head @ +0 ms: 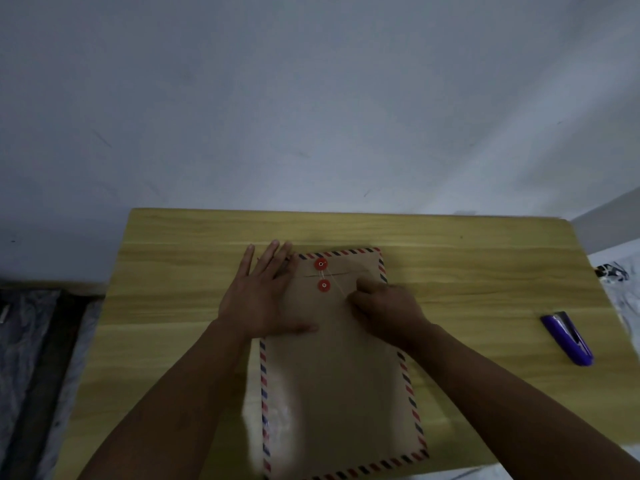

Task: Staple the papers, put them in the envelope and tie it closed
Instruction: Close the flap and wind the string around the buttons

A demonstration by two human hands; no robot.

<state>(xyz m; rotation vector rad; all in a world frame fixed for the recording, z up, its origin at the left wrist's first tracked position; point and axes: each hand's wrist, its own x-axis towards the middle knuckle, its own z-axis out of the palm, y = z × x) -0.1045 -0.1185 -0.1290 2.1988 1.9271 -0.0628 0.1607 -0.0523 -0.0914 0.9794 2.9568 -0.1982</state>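
- Nearest me, I have one brown envelope (341, 393) lying flat on the wooden table (173, 306), its long side running away from me and its near edge by the table's front. I take it as my landmark.
- I see no loose papers anywhere, so I judge them already inside the envelope; I cannot confirm that.
- Over the envelope's left edge, past its middle, my left hand (258, 299) lies flat and spread, palm down, pinning it and gripping nothing.
- Over the envelope's right half, level with that, my right hand (384, 308) is closed in a pinch. A thin string (335, 284) runs from it up to the buttons, so I judge it holds the string's end.
- Beyond both hands, near the envelope's far end, sit two red buttons: the flap button (321, 264) and the body button (324, 285) just nearer me, with the flap seam between them.
- Well off to the envelope's right lies one purple stapler (568, 339), untouched.
- Risks, as I judge them: the thin string could slip from my pinch, or skip off a button if I wind it slack. If the left hand lifts, a tug could drag the envelope or pop the flap open. Pulling too hard could tear a button from the paper.
- Count: one envelope, two buttons, one string, one stapler, two hands.
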